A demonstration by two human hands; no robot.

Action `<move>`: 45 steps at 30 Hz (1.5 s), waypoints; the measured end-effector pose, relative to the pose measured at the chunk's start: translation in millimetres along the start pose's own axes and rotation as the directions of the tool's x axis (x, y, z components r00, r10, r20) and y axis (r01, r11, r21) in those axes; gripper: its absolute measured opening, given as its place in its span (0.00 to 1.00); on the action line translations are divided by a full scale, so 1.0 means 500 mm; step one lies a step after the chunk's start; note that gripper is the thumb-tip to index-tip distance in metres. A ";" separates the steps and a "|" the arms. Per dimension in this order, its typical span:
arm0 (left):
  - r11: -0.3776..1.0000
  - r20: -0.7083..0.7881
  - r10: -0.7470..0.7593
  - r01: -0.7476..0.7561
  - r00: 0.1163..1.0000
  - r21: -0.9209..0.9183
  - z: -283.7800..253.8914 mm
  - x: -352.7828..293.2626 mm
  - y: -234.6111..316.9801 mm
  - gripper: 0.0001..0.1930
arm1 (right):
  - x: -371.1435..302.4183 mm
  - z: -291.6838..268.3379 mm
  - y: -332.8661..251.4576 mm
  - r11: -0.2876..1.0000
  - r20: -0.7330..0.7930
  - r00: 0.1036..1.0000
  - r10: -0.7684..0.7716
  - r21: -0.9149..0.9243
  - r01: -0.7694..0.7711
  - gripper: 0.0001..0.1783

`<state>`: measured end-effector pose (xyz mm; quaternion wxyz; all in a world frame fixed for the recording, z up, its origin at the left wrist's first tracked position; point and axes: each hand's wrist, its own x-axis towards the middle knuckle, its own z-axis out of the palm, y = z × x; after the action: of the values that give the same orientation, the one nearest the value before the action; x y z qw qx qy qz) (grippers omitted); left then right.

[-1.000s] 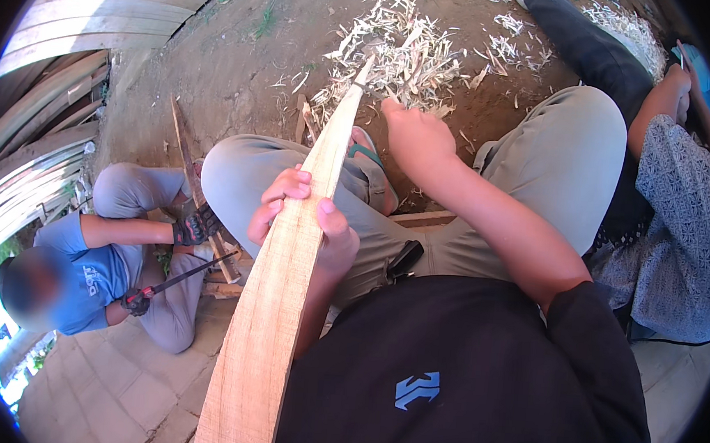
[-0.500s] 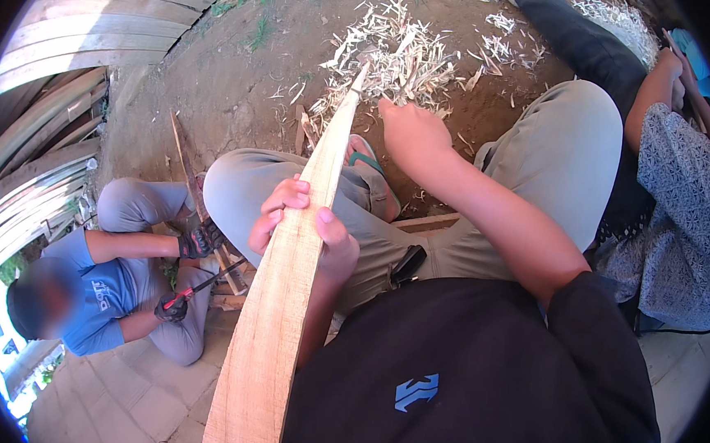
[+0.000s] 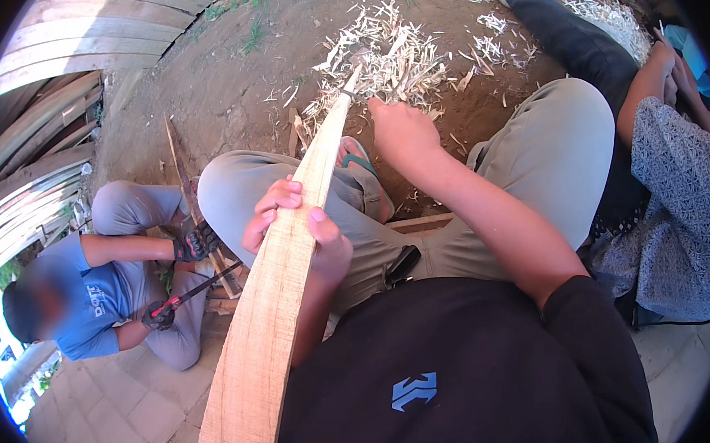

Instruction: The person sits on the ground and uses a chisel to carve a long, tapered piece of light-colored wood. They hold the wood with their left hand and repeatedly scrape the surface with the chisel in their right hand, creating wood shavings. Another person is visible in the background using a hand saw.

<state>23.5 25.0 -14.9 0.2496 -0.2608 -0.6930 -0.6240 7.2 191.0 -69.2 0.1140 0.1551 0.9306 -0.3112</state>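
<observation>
A long pale wooden board point(image 3: 264, 314), narrowing to a point at its far end, slants away from me over my lap. My left hand point(image 3: 332, 251) is closed around its middle from beneath, with fingertips on the left edge and thumb on the right. Beside the narrow tip, my right hand point(image 3: 406, 134) is closed in a fist. What looks like a thin dark knife blade point(image 3: 347, 93) reaches from that fist across the wood near its tip; the fist hides the handle.
Wood shavings point(image 3: 391, 59) lie heaped on the dirt beyond the tip. At left, a gloved person point(image 3: 107, 299) sits with a red-handled tool point(image 3: 194, 291) near another wood strip point(image 3: 180, 160). Another person's patterned sleeve point(image 3: 677, 153) is at right. Stacked boards point(image 3: 97, 18) stand far left.
The view has shifted slightly. My right hand and the dark blade stay near the board's tip, and my left hand keeps its hold.
</observation>
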 end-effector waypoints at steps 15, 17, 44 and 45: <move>1.000 0.070 -0.009 0.007 0.997 0.027 -0.009 -0.006 0.008 0.25 | 0.020 0.000 0.004 1.000 -0.009 1.000 0.019 -0.015 -0.019 0.12; 1.000 0.037 -0.001 0.001 0.999 0.018 -0.005 -0.010 0.005 0.25 | 0.006 0.008 -0.007 0.999 0.007 1.000 0.025 -0.045 -0.024 0.12; 0.985 0.109 -0.028 0.009 0.994 0.171 -0.020 -0.010 0.013 0.27 | 0.031 0.006 -0.010 0.999 0.066 0.997 0.026 -0.044 -0.024 0.12; 0.987 0.107 -0.021 0.004 0.994 0.160 -0.017 -0.009 0.009 0.27 | 0.042 0.016 0.008 0.999 0.053 0.998 0.030 -0.022 -0.028 0.12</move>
<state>29.8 16.8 -13.6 0.2277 -0.2692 -0.7548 -0.5532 -10.0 193.7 -83.8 0.1449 0.1590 0.9282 -0.3035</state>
